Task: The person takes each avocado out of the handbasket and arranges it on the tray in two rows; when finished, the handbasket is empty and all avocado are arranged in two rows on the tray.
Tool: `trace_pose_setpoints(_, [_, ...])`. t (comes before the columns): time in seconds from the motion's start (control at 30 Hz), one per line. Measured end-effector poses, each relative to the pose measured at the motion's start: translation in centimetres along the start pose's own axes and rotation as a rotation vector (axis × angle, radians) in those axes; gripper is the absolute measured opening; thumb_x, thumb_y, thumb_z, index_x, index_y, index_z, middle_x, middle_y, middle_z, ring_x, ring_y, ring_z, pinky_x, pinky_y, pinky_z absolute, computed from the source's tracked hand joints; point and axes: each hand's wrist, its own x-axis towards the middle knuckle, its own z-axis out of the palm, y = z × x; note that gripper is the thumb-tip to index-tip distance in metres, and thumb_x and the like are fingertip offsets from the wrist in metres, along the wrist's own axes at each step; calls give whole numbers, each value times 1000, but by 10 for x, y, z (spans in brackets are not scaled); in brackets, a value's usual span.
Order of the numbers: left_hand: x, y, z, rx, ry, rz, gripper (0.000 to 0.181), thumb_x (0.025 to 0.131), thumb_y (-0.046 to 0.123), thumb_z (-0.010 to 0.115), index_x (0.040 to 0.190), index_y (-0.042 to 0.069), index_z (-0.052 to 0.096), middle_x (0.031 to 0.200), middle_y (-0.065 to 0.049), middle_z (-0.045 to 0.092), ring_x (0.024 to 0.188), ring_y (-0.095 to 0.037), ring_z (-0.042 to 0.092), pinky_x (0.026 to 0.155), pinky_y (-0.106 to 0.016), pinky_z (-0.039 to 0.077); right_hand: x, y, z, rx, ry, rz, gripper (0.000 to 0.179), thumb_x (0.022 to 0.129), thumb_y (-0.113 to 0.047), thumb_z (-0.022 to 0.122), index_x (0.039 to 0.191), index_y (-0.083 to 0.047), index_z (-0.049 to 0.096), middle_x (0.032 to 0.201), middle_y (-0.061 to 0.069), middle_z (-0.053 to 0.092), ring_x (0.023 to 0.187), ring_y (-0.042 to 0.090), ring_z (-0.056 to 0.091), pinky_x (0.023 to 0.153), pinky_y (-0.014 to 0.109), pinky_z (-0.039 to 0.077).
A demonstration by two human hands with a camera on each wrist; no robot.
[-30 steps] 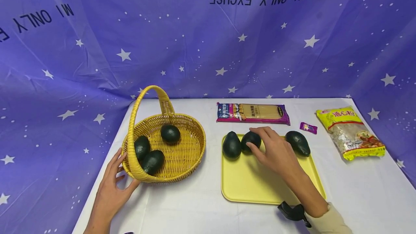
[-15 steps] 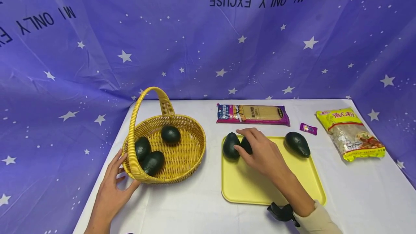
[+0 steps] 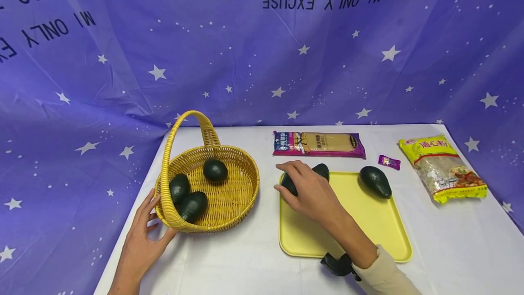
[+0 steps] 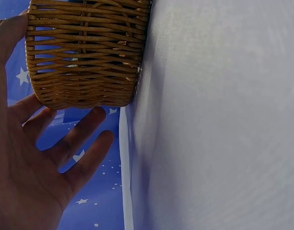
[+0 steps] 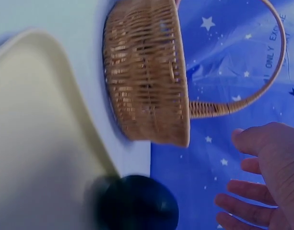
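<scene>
My left hand (image 3: 141, 245) touches the left side of a yellow wicker basket (image 3: 229, 195), its thumb near the front rim and its fingers spread along the wall. Three dark green avocados (image 3: 214, 170) lie inside the basket. Over the yellow tray (image 3: 303, 242) reaches my right hand (image 3: 313, 195), fingers extended and apart above the leftmost avocado (image 3: 289, 185), partly covering it. In the right wrist view that hand shows a gap between it and the dark avocado (image 5: 139, 203) below. Another avocado (image 3: 321, 171) is partly hidden behind the hand. A third avocado (image 3: 374, 182) lies at the tray's right back corner.
Behind the tray lies a pack of spaghetti (image 3: 319, 144). A small purple packet (image 3: 389, 162) and a yellow bag of pasta (image 3: 444, 170) are to the right. The basket's tall arched handle (image 3: 167, 163) rises over its left side. A starry purple cloth (image 3: 245, 58) hangs behind the table.
My right hand has moved left over the tray, from the middle avocado to the leftmost one. The left hand stays at the basket.
</scene>
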Motion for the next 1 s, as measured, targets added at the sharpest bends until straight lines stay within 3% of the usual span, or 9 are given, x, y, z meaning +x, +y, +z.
trace_pose_setpoints(0.4, [0, 0, 1, -13, -4, -6, 96, 82, 8, 94, 164, 20, 46, 175, 6, 33, 115, 17, 48, 91, 2, 45, 16, -30, 19, 40, -63, -57, 47, 97, -35, 82, 137, -14, 70, 130, 3, 70, 113, 23, 71, 90, 39, 65])
trace_pose_setpoints(0.7, [1, 0, 1, -17, -9, -12, 95, 83, 10, 94, 165, 20, 46, 176, 5, 32, 115, 16, 48, 92, 2, 45, 26, -52, 30, 70, -88, -144, 47, 100, -36, 79, 140, -14, 68, 129, 4, 69, 99, 18, 70, 76, 33, 63])
trace_pose_setpoints(1.0, [1, 0, 1, -24, -8, -9, 95, 83, 8, 94, 164, 19, 46, 176, 6, 32, 115, 16, 49, 91, 1, 46, 36, -73, 42, 62, -114, -220, 45, 101, -36, 78, 138, -14, 69, 126, 3, 69, 103, 17, 70, 83, 33, 64])
